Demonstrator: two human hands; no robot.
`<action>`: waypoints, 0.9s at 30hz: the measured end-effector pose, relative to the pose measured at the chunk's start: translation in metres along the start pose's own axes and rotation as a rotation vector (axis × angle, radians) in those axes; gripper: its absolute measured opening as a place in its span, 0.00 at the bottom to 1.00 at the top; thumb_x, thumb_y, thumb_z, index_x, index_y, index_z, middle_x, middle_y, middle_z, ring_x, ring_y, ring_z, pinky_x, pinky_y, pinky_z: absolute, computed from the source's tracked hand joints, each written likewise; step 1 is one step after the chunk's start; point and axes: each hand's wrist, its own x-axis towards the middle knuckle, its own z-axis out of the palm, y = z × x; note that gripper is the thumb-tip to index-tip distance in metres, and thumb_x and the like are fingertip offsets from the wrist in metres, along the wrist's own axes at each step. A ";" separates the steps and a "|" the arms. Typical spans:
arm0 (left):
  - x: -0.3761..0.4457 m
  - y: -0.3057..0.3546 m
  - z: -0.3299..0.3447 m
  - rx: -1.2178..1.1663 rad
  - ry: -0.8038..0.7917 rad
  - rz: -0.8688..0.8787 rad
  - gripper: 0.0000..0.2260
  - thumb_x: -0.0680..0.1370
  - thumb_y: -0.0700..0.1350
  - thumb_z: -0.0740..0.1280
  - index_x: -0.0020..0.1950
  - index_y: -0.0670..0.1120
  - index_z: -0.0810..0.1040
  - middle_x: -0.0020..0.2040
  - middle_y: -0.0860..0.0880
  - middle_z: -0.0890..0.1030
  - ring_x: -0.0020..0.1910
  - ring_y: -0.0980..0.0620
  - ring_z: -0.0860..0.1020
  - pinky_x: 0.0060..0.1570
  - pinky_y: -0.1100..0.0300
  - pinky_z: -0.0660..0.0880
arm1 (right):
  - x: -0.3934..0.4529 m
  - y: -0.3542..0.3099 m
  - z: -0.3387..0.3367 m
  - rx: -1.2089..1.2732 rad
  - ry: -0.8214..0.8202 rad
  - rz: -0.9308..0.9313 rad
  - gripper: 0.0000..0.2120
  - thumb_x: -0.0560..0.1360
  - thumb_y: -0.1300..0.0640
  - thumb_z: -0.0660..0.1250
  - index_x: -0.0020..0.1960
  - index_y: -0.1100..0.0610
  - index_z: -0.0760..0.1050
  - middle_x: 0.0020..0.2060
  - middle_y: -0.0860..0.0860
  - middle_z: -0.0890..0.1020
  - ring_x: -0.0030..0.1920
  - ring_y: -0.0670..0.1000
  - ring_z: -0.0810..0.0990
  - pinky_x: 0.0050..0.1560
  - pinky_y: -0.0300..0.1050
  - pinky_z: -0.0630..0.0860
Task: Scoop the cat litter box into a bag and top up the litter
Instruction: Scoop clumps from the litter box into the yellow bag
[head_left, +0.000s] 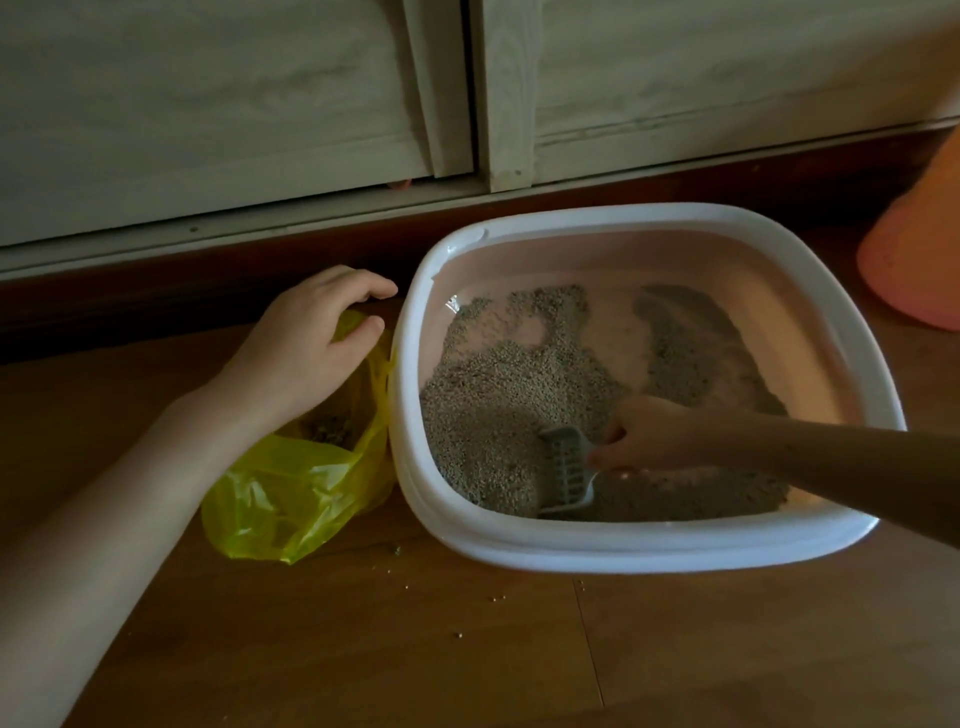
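Note:
A white-rimmed litter box with a pink inside sits on the wooden floor, holding grey litter spread unevenly, with bare patches at the back. My right hand is inside the box, gripping a grey slotted scoop whose blade rests in the litter near the front wall. A yellow plastic bag lies on the floor against the box's left side, with some litter visible inside. My left hand holds the bag's top edge, fingers curled over it.
A pale wooden cabinet with a dark baseboard runs along the back. An orange-pink object stands at the right edge. A few litter grains lie scattered on the floor in front of the box.

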 end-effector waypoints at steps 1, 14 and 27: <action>0.000 -0.001 0.000 -0.002 0.000 -0.004 0.14 0.78 0.42 0.64 0.63 0.48 0.75 0.57 0.58 0.73 0.57 0.60 0.71 0.56 0.64 0.65 | 0.004 -0.001 0.005 0.032 0.009 0.018 0.18 0.75 0.47 0.68 0.28 0.52 0.77 0.20 0.45 0.75 0.18 0.39 0.69 0.27 0.33 0.68; -0.005 -0.006 -0.006 0.016 -0.007 -0.022 0.14 0.78 0.42 0.64 0.64 0.48 0.75 0.57 0.57 0.73 0.57 0.60 0.71 0.54 0.67 0.65 | 0.031 -0.031 0.030 0.280 0.129 0.045 0.19 0.73 0.43 0.68 0.29 0.54 0.75 0.22 0.48 0.70 0.21 0.45 0.65 0.26 0.37 0.62; -0.010 -0.014 -0.013 0.007 0.000 -0.039 0.14 0.78 0.42 0.63 0.64 0.48 0.75 0.60 0.54 0.75 0.59 0.58 0.72 0.55 0.69 0.64 | 0.035 -0.040 0.032 0.458 0.287 -0.050 0.18 0.73 0.44 0.70 0.29 0.55 0.79 0.21 0.48 0.71 0.22 0.44 0.65 0.25 0.39 0.62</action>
